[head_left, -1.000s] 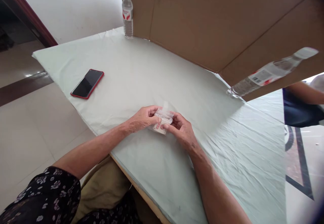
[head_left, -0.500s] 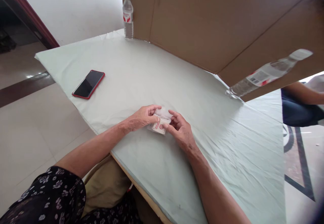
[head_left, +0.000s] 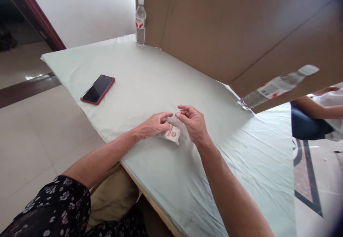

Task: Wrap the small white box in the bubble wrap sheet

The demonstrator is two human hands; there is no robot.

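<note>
A small white packet with red print (head_left: 174, 134), wrapped in clear plastic, lies low over the cloth near the table's front edge. My left hand (head_left: 155, 124) holds its far left corner, the thumb pressed on top and the index finger stretched out above. Part of the packet is hidden under that thumb. To the right, my right hand (head_left: 193, 121) is raised off the packet, thumb and fingertips slightly apart. Between them I can make out nothing.
A phone in a red case (head_left: 98, 89) lies to the left on the pale cloth (head_left: 134, 76). Behind stands a large cardboard panel (head_left: 203, 26), with one water bottle (head_left: 140, 23) at its left end and another water bottle (head_left: 273, 87) at the right. Another person's arm (head_left: 313, 108) shows at far right.
My right hand has let go of the packet and lifted up and away from it. My left hand keeps its hold. The view has shifted slightly.
</note>
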